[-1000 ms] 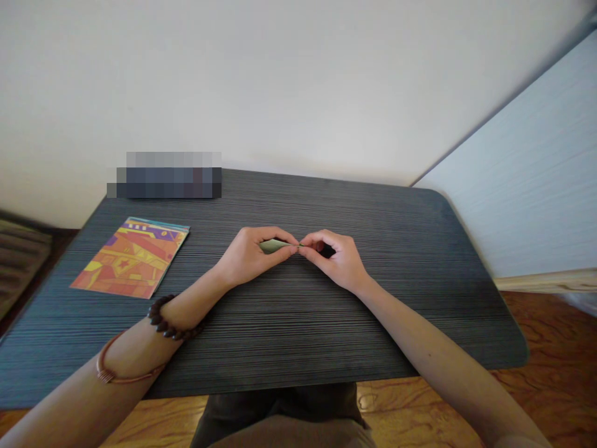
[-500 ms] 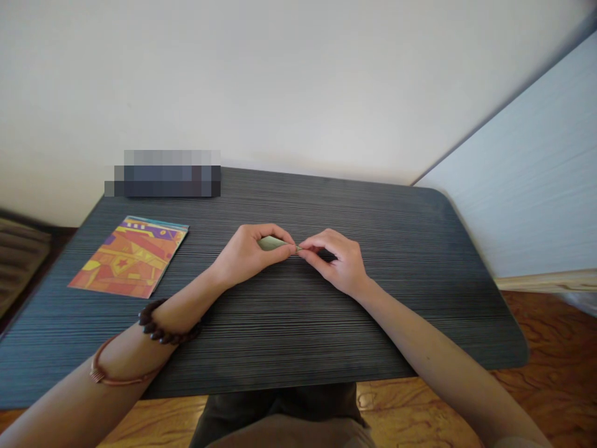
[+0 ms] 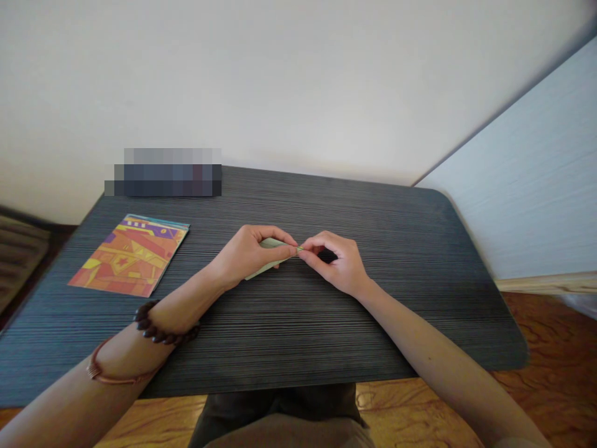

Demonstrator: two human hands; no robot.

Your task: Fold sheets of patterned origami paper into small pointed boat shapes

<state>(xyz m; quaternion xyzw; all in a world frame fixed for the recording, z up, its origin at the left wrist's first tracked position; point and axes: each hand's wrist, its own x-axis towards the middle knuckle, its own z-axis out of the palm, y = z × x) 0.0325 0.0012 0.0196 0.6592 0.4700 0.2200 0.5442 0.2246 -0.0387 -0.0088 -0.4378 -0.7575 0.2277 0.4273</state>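
Hands pinched on folded green paper (image 3: pixel 268 266), left hand (image 3: pixel 245 254), right hand (image 3: pixel 336 264)

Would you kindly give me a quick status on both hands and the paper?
Left hand pinching folded green paper. Right hand pinching its tip. Colourful paper stack lies apart on the table, nothing in the way.

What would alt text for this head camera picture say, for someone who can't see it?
Two hands meet over a dark striped table: the left hand and right hand pinch a small folded pale green paper between their fingertips. A stack of colourful patterned paper lies to the left.
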